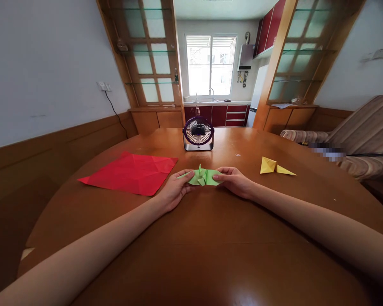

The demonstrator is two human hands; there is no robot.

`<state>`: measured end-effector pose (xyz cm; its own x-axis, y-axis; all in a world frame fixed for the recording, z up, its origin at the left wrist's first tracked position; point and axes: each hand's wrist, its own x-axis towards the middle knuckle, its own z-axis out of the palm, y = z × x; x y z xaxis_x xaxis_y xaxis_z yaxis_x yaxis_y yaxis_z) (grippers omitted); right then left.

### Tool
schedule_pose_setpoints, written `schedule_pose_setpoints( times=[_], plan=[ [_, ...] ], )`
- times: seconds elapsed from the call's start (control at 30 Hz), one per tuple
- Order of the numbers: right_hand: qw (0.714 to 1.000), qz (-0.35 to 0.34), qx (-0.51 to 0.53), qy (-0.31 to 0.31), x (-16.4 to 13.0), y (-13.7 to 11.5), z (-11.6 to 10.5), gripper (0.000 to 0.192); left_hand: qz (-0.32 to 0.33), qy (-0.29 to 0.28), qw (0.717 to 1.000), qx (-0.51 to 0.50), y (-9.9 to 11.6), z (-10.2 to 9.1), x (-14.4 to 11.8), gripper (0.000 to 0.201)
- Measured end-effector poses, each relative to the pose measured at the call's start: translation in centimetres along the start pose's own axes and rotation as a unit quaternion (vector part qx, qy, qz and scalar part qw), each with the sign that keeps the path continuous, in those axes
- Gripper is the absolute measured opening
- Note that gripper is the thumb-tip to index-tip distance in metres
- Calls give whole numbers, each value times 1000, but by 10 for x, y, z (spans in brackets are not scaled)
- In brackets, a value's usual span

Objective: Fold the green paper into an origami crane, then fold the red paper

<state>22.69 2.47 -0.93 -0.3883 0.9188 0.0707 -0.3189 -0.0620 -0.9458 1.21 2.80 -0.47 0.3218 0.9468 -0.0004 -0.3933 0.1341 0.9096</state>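
Left hand (175, 191) and right hand (234, 180) pinch the green origami (203, 177), apparently by its wings; pull evenly. Fan (198, 134) at twelve o'clock, red sheet (130, 172) at ten.

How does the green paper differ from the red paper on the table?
The green paper is folded into a small, compact shape, held at each end by the left hand and right hand. The red paper lies flat, open, far larger and untouched, showing only creases. Both rest on the wooden table.
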Motion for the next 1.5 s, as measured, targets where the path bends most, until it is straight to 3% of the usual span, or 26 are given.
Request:
schedule_pose_setpoints(
  times=[0.27, 0.5, 0.77, 0.93, 1.3, 1.5],
  plan=[
    [999, -17, 26, -17, -1, -1, -1, 38, -17, 0, 1000, -18, 1, 3, -1, 11],
    [997, -9, 49, -50, -2, 0, -2, 35, -19, -39, 997, -57, 1, 4, -6, 11],
    [998, 3, 43, -36, -1, 0, -3, 34, -30, -66, 996, -45, 5, 0, -5, 8],
    [997, 14, 46, -60, -5, -5, 0, 38, -44, -104, 993, -35, 4, -1, -5, 12],
    [996, 7, 49, -77, -5, -5, -4, 34, -12, -64, 994, -84, 6, -3, -4, 14],
    [999, 17, 27, -27, -1, -10, -14, 38, -37, -61, 996, -54, 11, -6, -4, 11]
  ],
)
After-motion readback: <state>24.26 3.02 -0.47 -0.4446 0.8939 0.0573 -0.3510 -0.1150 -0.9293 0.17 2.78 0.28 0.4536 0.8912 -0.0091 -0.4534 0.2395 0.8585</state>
